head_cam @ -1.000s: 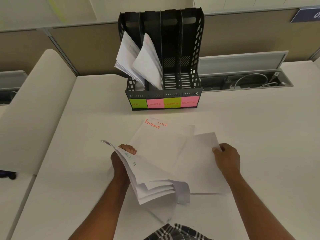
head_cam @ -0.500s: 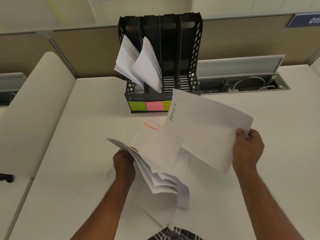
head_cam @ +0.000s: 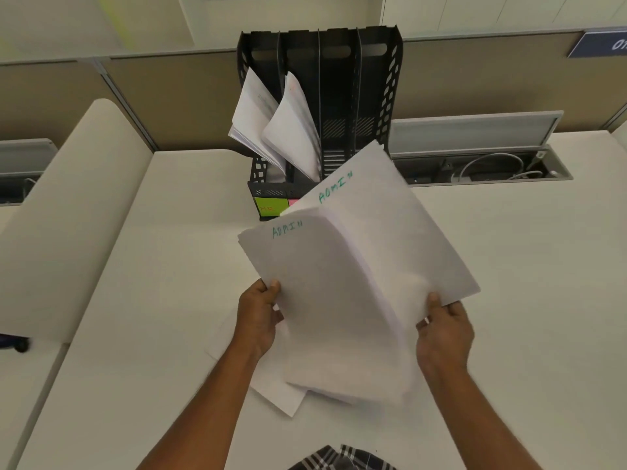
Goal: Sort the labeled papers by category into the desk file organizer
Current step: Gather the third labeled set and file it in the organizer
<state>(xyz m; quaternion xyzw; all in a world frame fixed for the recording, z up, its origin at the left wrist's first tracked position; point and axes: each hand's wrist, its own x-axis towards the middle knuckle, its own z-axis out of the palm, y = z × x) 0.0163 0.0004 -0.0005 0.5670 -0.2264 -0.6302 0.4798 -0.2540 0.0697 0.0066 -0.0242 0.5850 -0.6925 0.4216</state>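
A stack of white papers (head_cam: 332, 293) marked "ADMIN" in green is held up above the desk in both hands. My left hand (head_cam: 259, 317) grips its left edge, my right hand (head_cam: 444, 334) its right edge. A second "ADMIN" sheet (head_cam: 390, 212) fans out behind the front one. The black four-slot file organizer (head_cam: 373, 96) stands at the back of the desk. White papers (head_cam: 274, 127) lean out of its two left slots; the two right slots look empty. Of its coloured labels only the green "HR" label (head_cam: 269, 206) shows fully; the stack hides the others.
More white sheets (head_cam: 274, 385) lie on the desk under the held stack. An open cable tray (head_cam: 481, 167) with wires sits to the right of the organizer. A beige partition (head_cam: 71, 205) borders the desk on the left.
My right hand lifted an "ADMIN" sheet off the desk and brought it onto the papers in my left hand. Both hands now hold one raised stack, which hides the "FINANCE" sheets.
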